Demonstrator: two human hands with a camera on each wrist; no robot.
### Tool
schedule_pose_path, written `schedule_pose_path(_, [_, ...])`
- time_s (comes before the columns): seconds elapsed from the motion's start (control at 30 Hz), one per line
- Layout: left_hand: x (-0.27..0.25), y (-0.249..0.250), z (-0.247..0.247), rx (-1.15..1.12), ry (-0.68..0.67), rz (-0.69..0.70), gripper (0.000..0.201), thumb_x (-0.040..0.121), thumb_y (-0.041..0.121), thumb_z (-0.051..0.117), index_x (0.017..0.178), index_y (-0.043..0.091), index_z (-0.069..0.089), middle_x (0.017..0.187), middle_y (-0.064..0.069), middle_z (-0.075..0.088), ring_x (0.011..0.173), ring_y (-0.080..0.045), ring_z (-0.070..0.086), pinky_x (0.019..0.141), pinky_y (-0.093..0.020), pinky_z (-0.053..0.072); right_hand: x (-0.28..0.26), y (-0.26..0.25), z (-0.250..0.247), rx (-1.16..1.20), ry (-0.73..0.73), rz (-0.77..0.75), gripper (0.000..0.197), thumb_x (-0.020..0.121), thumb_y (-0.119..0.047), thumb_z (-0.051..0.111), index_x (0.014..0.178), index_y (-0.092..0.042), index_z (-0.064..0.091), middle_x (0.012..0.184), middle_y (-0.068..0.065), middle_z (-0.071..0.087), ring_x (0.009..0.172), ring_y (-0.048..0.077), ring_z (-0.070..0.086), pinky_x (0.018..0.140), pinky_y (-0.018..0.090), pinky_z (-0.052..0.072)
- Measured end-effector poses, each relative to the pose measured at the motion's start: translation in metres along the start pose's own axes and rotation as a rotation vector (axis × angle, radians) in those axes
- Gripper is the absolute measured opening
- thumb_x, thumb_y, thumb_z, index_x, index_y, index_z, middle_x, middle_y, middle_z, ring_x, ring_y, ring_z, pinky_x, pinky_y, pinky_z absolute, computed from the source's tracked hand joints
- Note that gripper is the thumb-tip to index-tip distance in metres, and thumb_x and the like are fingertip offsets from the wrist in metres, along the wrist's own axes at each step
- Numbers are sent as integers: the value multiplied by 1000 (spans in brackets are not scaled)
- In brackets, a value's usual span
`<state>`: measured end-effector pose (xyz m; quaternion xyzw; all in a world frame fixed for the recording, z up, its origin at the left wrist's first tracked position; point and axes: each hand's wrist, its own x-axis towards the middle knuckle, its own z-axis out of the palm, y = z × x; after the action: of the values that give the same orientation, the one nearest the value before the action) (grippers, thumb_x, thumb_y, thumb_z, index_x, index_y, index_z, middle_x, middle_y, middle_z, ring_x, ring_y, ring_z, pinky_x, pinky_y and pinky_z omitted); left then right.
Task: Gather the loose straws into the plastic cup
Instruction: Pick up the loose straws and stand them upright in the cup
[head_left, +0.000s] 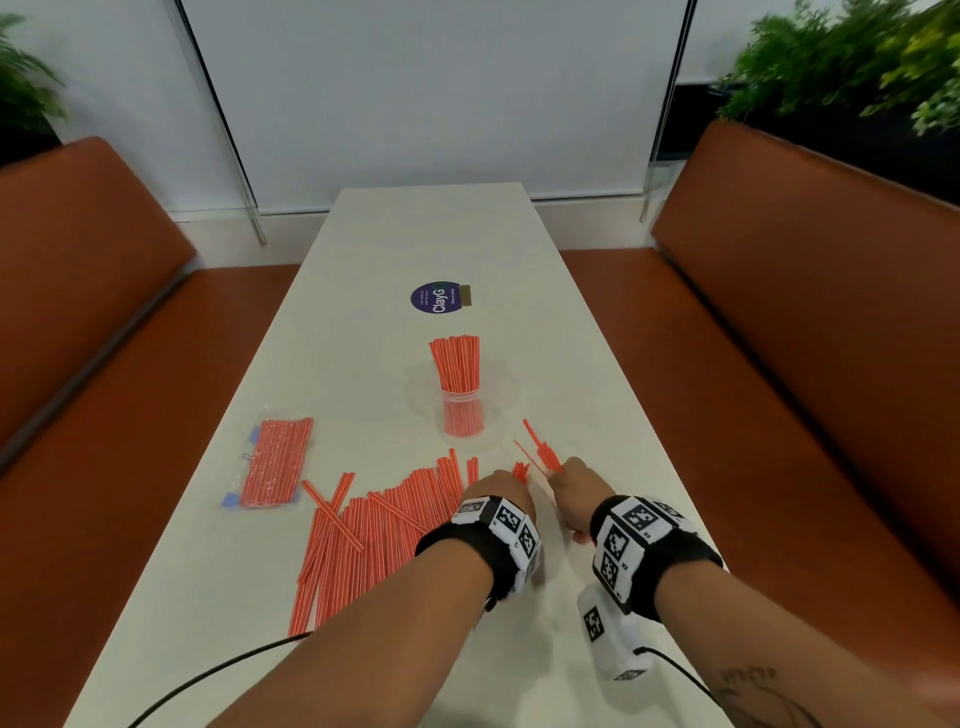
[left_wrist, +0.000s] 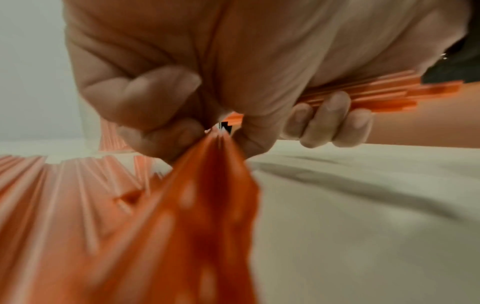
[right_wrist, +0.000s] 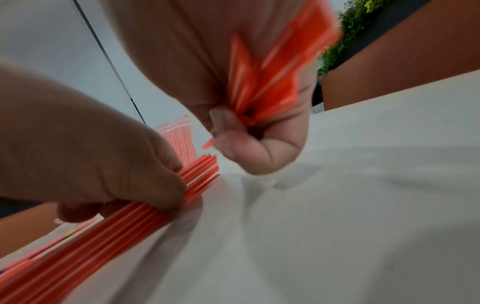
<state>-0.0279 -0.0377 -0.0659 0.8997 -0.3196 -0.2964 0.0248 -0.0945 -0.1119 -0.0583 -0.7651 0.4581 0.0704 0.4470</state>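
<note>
While the loose straws (head_left: 374, 535) lie side by side on the table (head_left: 363, 249), long axes running from the near edge toward the cup (head_left: 462, 413), the left hand (head_left: 501, 496) curls round several at the pile's right edge. The right hand (head_left: 574, 496) grips its own bunch (head_left: 543, 454), ends fanning up and away. Straws in the cup stand upright. Beyond it, a round sticker (head_left: 440, 298) reads "ClayG".

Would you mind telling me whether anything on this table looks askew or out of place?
Mostly tidy. At the left edge of the loose straws, two straws lie crossed over each other, askew to the rest. The plastic cup stands upright.
</note>
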Motion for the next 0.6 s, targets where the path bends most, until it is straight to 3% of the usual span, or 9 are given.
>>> schedule_pose_path(0.07, [0, 1, 0, -1, 50, -6, 34, 88, 12, 57, 120, 4, 51, 124, -11, 60, 114, -28, 60, 83, -30, 49, 1, 0, -1, 20, -23, -11, 41, 99, -29, 39, 124, 3, 44, 68, 1, 40, 52, 11, 34, 49, 22, 32])
schedule_pose_path(0.17, [1, 4, 3, 18, 77, -8, 35, 88, 19, 57, 120, 7, 50, 125, -10, 58, 116, -27, 57, 89, -32, 48, -2, -1, -3, -13, -19, -39, 37, 97, -28, 43, 118, 2, 51, 67, 2, 43, 54, 13, 40, 47, 21, 31])
schedule_pose_path(0.27, [-1, 3, 7, -10, 99, -12, 33, 83, 21, 60, 113, 8, 51, 117, -9, 61, 107, -27, 60, 75, -32, 44, 3, 0, -3, -19, 31, -59, 23, 99, -24, 39, 102, -5, 51, 90, 11, 50, 72, 25, 49, 53, 26, 39])
schedule_pose_path(0.3, [-1, 3, 9, -50, 93, 1, 34, 82, 19, 60, 112, 7, 50, 114, -10, 61, 102, -28, 62, 69, -31, 43, 3, -1, -3, 25, 38, -49, 22, 100, -24, 36, 98, -6, 48, 95, 14, 49, 71, 26, 50, 52, 28, 41])
schedule_pose_path(0.37, [-2, 2, 7, -183, 79, 5, 34, 85, 13, 56, 115, 2, 46, 112, -13, 63, 98, -30, 64, 60, -30, 44, 4, -4, -4, 73, 56, -64, 30, 101, -25, 32, 102, -3, 52, 103, 20, 54, 76, 30, 56, 62, 33, 49])
schedule_pose_path(0.43, [0, 2, 0, -355, 101, -21, 31, 92, 10, 47, 120, -2, 43, 115, -16, 62, 100, -29, 64, 57, -28, 44, 7, -7, -6, 21, 97, -108, 41, 101, -27, 29, 115, 3, 55, 117, 22, 59, 103, 35, 57, 88, 37, 46])
schedule_pose_path(0.47, [1, 3, -4, -449, 98, -46, 29, 93, 9, 45, 119, -2, 43, 112, -15, 62, 97, -27, 62, 57, -27, 44, 8, -8, -7, -7, 115, -124, 44, 101, -28, 27, 119, 2, 53, 122, 22, 58, 110, 35, 55, 93, 36, 43])
schedule_pose_path(0.57, [2, -1, -16, -728, 94, -99, 19, 92, 8, 44, 110, 4, 39, 88, -13, 54, 83, -28, 58, 75, -38, 55, 9, -17, -13, -41, 133, -160, 45, 101, -35, 25, 124, -4, 48, 124, 21, 55, 107, 35, 55, 92, 37, 42])
schedule_pose_path(0.6, [0, -3, -21, -815, 98, -118, 20, 92, 6, 43, 111, 4, 38, 84, -13, 52, 79, -29, 59, 73, -42, 56, 9, -21, -16, -33, 129, -179, 44, 101, -35, 25, 124, -5, 47, 122, 20, 55, 101, 32, 55, 86, 35, 42])
